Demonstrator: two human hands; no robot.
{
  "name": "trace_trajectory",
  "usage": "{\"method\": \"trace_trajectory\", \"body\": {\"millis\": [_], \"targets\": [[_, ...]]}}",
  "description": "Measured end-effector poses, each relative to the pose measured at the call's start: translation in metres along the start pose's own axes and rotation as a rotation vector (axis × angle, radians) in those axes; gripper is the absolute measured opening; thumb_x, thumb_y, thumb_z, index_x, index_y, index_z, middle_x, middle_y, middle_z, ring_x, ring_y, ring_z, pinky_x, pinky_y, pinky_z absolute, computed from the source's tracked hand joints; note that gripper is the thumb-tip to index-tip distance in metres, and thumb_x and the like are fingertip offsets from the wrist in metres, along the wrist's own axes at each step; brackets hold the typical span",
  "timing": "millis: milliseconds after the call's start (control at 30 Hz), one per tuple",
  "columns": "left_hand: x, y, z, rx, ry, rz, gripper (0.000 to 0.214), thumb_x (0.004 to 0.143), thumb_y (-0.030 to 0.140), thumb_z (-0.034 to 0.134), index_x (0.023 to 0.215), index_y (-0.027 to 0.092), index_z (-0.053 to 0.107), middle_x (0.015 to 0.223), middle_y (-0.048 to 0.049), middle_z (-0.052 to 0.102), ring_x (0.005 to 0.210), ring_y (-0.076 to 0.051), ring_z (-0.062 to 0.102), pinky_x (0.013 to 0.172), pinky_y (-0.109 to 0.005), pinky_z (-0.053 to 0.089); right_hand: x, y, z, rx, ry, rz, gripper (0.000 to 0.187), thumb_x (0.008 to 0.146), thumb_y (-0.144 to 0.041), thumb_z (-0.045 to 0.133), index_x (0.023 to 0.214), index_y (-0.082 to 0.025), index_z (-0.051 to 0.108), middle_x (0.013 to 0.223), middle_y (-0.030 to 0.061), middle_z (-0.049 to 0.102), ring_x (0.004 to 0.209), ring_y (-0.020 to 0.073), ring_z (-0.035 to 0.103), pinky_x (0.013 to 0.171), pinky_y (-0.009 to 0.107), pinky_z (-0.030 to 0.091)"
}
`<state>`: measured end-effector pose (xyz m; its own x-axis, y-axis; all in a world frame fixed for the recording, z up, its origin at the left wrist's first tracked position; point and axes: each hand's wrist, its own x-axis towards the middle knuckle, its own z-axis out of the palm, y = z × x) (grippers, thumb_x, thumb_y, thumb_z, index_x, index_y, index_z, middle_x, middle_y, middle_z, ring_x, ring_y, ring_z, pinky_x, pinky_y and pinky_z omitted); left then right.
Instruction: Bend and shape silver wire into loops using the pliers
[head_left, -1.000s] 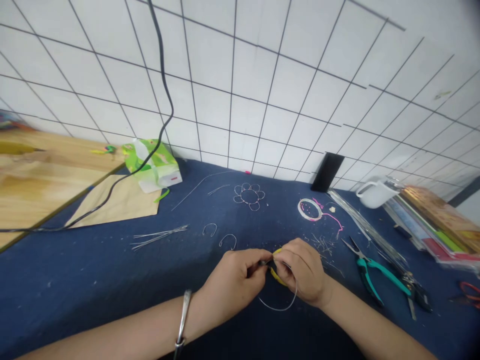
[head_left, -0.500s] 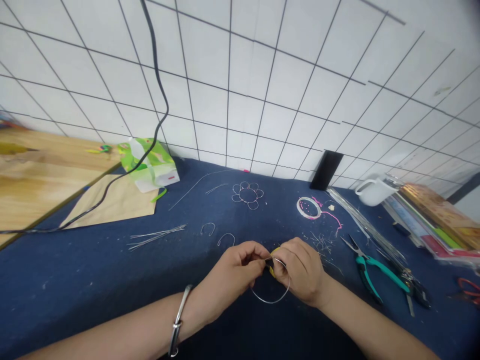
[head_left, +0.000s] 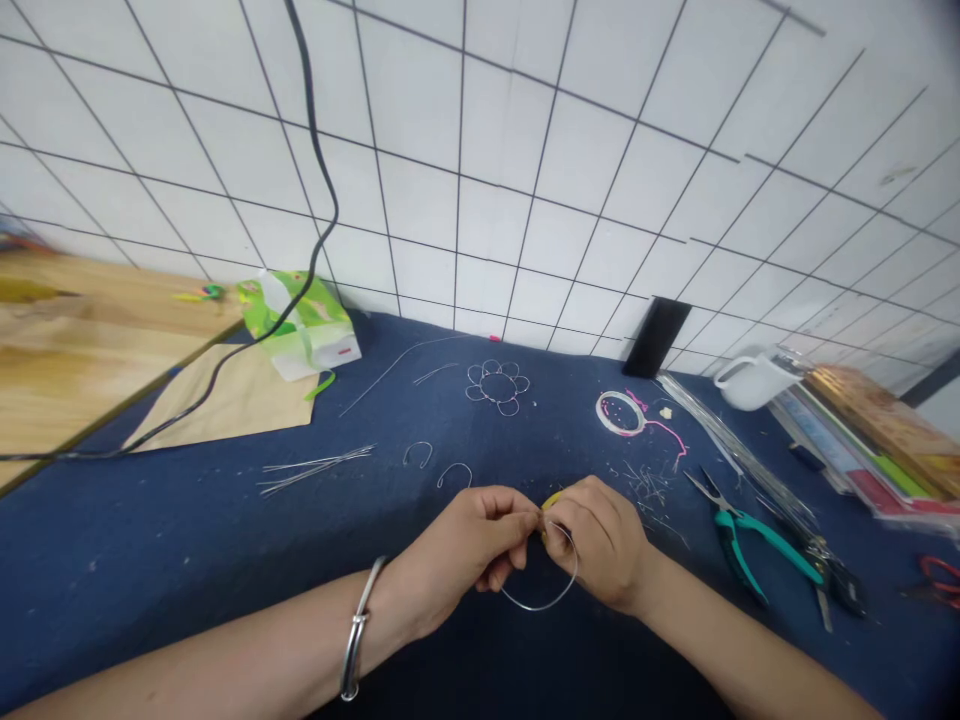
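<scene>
Close together at the front of the table, both my hands pinch a loop of thin silver wire (head_left: 541,607). My left hand (head_left: 480,540), with a bracelet (head_left: 361,628) on the wrist, grips the wire between thumb and forefinger. My right hand (head_left: 600,540) is closed round the loop's other side. A yellow thing (head_left: 552,499), mostly hidden, pokes out between the fingers of my right hand; its kind cannot be made out. Just beyond my left hand lie two short bent wires (head_left: 455,470). Further back rests a flower-shaped wire ring (head_left: 498,387).
Teal-handled pliers (head_left: 765,540) lie to the right, near wire scraps (head_left: 646,490) and a bundle of long wires (head_left: 735,450). Behind stand a white mug (head_left: 754,380) and a white ring (head_left: 620,412) with pink bits. Straight wires (head_left: 319,467) and a green bag (head_left: 300,320) are left.
My left hand's fingers have shifted slightly right, and its thumb now meets the fingertips of my right hand. The wire loop stays in my hands. The view has tilted a little.
</scene>
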<state>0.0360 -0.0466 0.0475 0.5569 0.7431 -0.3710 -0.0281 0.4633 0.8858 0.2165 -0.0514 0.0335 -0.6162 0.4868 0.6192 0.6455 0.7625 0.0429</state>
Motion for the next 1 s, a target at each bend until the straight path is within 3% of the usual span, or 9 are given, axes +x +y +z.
{"method": "trace_trajectory", "body": {"millis": [100,233,333,433,633,833,1000], "targets": [[0.0,-0.001,0.002,0.224,0.122,0.064,0.016,0.078,0.029,0.048,0.073,0.015,0.056,0.051,0.0043,0.048,0.038,-0.005,0.037,0.039,-0.018,0.027,0.001,-0.002,-0.001,-0.011,-0.034,-0.012,0.008,0.076,-0.011,0.055,0.082,-0.014,0.051,0.073,0.0049,0.057,0.07,0.0151,0.052,0.062,0.029,0.046],[0.0,-0.004,0.002,0.634,0.317,0.292,0.013,0.072,0.018,0.048,0.062,0.016,0.057,0.052,0.0035,0.049,0.048,-0.008,0.042,0.046,-0.02,0.032,0.0,-0.004,0.0,-0.041,-0.086,0.0,0.007,0.078,-0.012,0.054,0.084,-0.014,0.052,0.074,0.0046,0.057,0.071,0.0151,0.052,0.062,0.03,0.046],[0.0,-0.007,0.0,0.772,0.361,0.386,0.015,0.072,0.015,0.047,0.062,0.017,0.057,0.052,0.0037,0.05,0.049,-0.008,0.042,0.048,-0.02,0.032,-0.005,-0.006,0.001,-0.078,-0.124,-0.006,0.01,0.079,-0.014,0.054,0.089,-0.013,0.053,0.075,0.0053,0.057,0.073,0.0166,0.053,0.063,0.032,0.046],[0.0,-0.009,0.0,0.816,0.378,0.421,0.015,0.072,0.015,0.046,0.062,0.017,0.057,0.052,0.0038,0.05,0.049,-0.008,0.042,0.048,-0.02,0.032,-0.007,-0.007,0.002,-0.102,-0.159,-0.009,0.014,0.079,-0.014,0.054,0.092,-0.013,0.054,0.076,0.0058,0.057,0.075,0.018,0.054,0.064,0.034,0.046],[0.004,-0.011,-0.001,0.709,0.348,0.312,0.014,0.072,0.017,0.047,0.061,0.017,0.056,0.051,0.0037,0.05,0.048,-0.008,0.042,0.046,-0.019,0.032,-0.001,-0.002,0.004,-0.009,-0.153,0.035,0.005,0.079,-0.011,0.051,0.082,-0.015,0.052,0.073,0.0038,0.055,0.07,0.0146,0.05,0.063,0.03,0.044],[0.013,-0.014,-0.007,0.751,0.349,0.313,0.014,0.07,0.017,0.045,0.06,0.017,0.055,0.052,0.0038,0.05,0.048,-0.008,0.043,0.046,-0.019,0.031,0.002,0.002,0.012,0.005,-0.162,0.022,0.005,0.081,-0.011,0.048,0.079,-0.015,0.051,0.071,0.0039,0.054,0.068,0.0145,0.048,0.061,0.029,0.044],[0.018,-0.015,-0.01,0.729,0.34,0.28,0.014,0.07,0.016,0.044,0.062,0.017,0.056,0.053,0.0032,0.053,0.05,-0.009,0.045,0.047,-0.02,0.032,-0.002,0.001,0.024,0.076,-0.157,0.106,0.01,0.081,-0.009,0.043,0.081,-0.016,0.049,0.077,0.0058,0.057,0.073,0.0152,0.051,0.063,0.028,0.046]]}}
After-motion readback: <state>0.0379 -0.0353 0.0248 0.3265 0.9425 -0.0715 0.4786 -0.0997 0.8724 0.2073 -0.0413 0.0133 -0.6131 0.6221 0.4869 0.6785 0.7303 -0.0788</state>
